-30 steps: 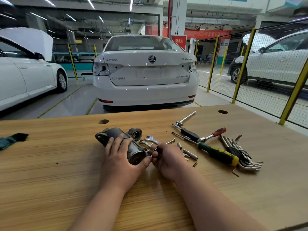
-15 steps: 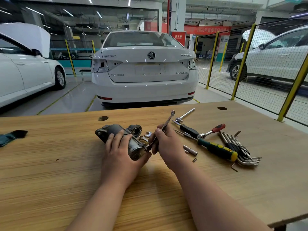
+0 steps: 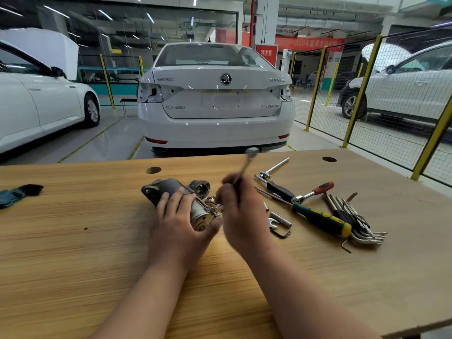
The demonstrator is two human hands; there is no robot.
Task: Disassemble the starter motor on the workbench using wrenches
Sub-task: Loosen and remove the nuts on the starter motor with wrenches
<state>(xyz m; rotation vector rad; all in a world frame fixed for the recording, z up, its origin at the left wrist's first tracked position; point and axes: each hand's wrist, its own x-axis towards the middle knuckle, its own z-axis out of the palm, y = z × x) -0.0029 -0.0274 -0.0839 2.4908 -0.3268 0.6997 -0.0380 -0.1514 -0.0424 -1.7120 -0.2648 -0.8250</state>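
Observation:
The grey starter motor [image 3: 168, 189] lies on its side on the wooden workbench [image 3: 73, 241]. My left hand [image 3: 178, 223] lies over the motor's body, fingers curled round it. Just right of the motor's near end, my right hand [image 3: 242, 216] grips a slim silver wrench [image 3: 247, 165]. The wrench stands almost upright, blurred, its upper end above the bench's far edge. Its lower end sits at the terminals on the motor's end, hidden by my fingers.
To the right lie a T-handle [image 3: 274, 167], a red-handled ratchet [image 3: 315, 190], a green-yellow screwdriver [image 3: 320, 218], a bunch of hex keys [image 3: 354, 218], a small spanner [image 3: 272, 223] and a socket [image 3: 281, 218]. A dark glove [image 3: 19, 193] lies far left. Parked cars stand beyond the bench.
My right hand picked the wrench up off the bench and swung it from lying flat to nearly upright at the motor's end. My left hand stayed on the motor.

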